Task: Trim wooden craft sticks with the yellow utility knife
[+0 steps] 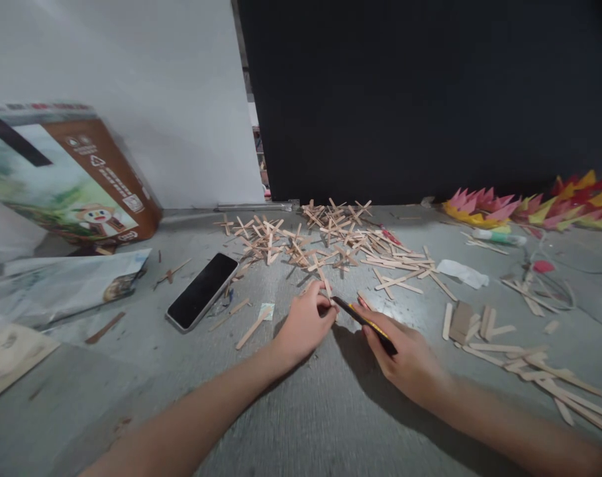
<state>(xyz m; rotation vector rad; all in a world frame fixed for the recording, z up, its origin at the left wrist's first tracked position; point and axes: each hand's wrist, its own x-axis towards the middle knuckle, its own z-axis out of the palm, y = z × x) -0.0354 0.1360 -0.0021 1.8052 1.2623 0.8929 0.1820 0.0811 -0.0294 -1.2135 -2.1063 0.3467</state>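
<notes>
My left hand (304,323) is curled on the grey floor, fingers pinched on a short wooden stick (326,287). Just to its right, my right hand (404,354) grips a black and yellow cutter (365,320) whose tip points at that stick. The two hands almost touch. Beyond them lies a heap of wooden stick crosses (325,238).
A black phone (202,290) lies left of my hands. A brown cardboard box (67,173) and printed sheets (57,285) sit at far left. Loose sticks (529,364) spread to the right, with a glue tube (497,236) and coloured paper flowers (529,205) by the dark wall.
</notes>
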